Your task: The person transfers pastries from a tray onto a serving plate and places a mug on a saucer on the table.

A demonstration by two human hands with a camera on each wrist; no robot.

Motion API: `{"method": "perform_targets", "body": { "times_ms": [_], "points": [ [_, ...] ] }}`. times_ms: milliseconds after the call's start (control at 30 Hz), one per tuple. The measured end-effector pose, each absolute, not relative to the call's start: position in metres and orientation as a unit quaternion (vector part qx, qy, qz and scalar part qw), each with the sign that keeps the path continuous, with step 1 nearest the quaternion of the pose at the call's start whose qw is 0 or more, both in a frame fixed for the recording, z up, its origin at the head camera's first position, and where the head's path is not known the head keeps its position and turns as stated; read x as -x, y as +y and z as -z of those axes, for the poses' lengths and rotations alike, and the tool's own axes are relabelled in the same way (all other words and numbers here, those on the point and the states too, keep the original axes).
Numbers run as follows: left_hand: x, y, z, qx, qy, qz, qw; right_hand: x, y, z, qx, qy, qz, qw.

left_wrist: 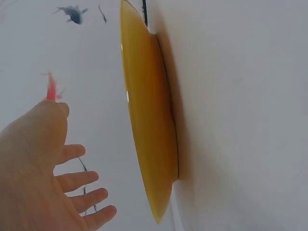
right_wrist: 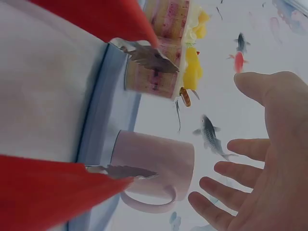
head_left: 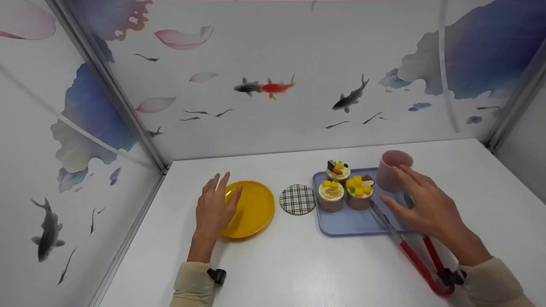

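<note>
My left hand (head_left: 214, 208) hovers at the left rim of a yellow plate (head_left: 254, 212), fingers spread and relaxed, holding nothing. In the left wrist view, the plate (left_wrist: 147, 110) is seen edge-on beside the fingers (left_wrist: 79, 182). Above the right part of a blue tray (head_left: 347, 224), my right hand (head_left: 428, 209) has its fingers extended with nothing in them. It partly hides a pink mug (head_left: 387, 177), whose handle shows in the right wrist view. Under this hand lie red-handled metal tongs (head_left: 416, 260), their tips over the tray.
Three dessert cups, one with fruit (head_left: 338, 171), one with piped cream and yellow cubes (head_left: 331, 197) and one with yellow cubes (head_left: 359, 192), stand on the tray's left half. A round checked coaster (head_left: 297, 199) lies between plate and tray. Fish-patterned walls (head_left: 273, 128) bound the white table (head_left: 277, 273).
</note>
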State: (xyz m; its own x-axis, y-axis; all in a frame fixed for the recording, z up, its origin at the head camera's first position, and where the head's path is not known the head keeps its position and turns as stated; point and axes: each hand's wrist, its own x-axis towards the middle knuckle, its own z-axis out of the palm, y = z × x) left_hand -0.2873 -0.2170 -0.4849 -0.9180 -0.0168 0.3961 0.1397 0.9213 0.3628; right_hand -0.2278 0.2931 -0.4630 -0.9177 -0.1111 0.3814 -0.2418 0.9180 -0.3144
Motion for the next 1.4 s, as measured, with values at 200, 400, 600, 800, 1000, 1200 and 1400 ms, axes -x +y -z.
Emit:
{"method": "perform_targets", "body": {
  "times_ms": [200, 400, 600, 800, 1000, 1200, 1400],
  "points": [
    [0.284, -0.225, 0.485, 0.014, -0.961, 0.216, 0.169, 0.219, 0.296, 0.466, -0.075, -0.971, -0.193, 0.119],
    [0.282, -0.232, 0.487, -0.005, -0.959, 0.245, 0.143, 0.216, 0.301, 0.468, -0.066, -0.977, -0.191, 0.073],
    [0.284, -0.234, 0.492, -0.019, -0.957, 0.269, 0.108, 0.212, 0.311, 0.467, -0.054, -0.979, -0.189, 0.043],
    [0.285, -0.238, 0.494, -0.033, -0.953, 0.293, 0.069, 0.205, 0.322, 0.47, -0.052, -0.974, -0.22, 0.027],
    [0.286, -0.241, 0.496, -0.032, -0.95, 0.305, 0.06, 0.199, 0.329, 0.474, -0.048, -0.971, -0.235, -0.013],
    [0.286, -0.243, 0.5, -0.03, -0.948, 0.314, 0.045, 0.198, 0.329, 0.476, -0.046, -0.965, -0.242, -0.091],
    [0.285, -0.244, 0.5, -0.028, -0.945, 0.322, 0.037, 0.195, 0.327, 0.475, -0.037, -0.963, -0.224, -0.144]
  ]
}}
